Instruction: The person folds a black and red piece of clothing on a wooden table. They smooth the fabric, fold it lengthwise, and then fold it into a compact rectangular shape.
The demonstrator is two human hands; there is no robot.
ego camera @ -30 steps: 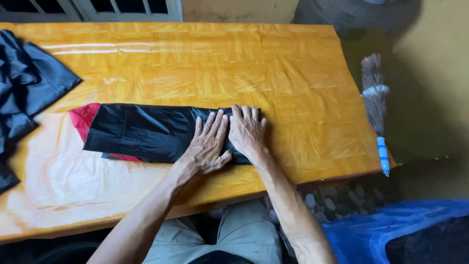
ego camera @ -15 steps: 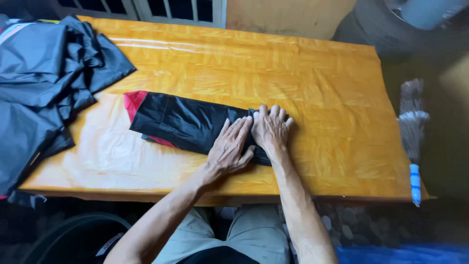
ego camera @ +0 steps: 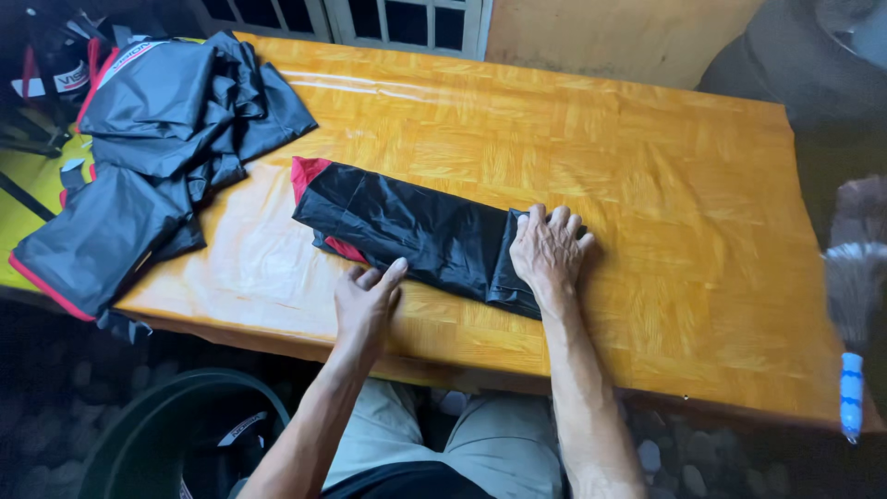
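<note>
Heap of dark garments on orange table; broom beside.

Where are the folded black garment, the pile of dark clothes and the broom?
Folded black garment point(ego camera: 407, 229): head view, middle of its flat top.
Pile of dark clothes point(ego camera: 166, 120): head view, upper fold.
Broom point(ego camera: 852, 277): head view, grey bristles.

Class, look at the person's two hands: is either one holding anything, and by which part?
Nothing is gripped. The right hand presses flat on the folded end of the black garment; the left hand rests open at its near edge.
</note>
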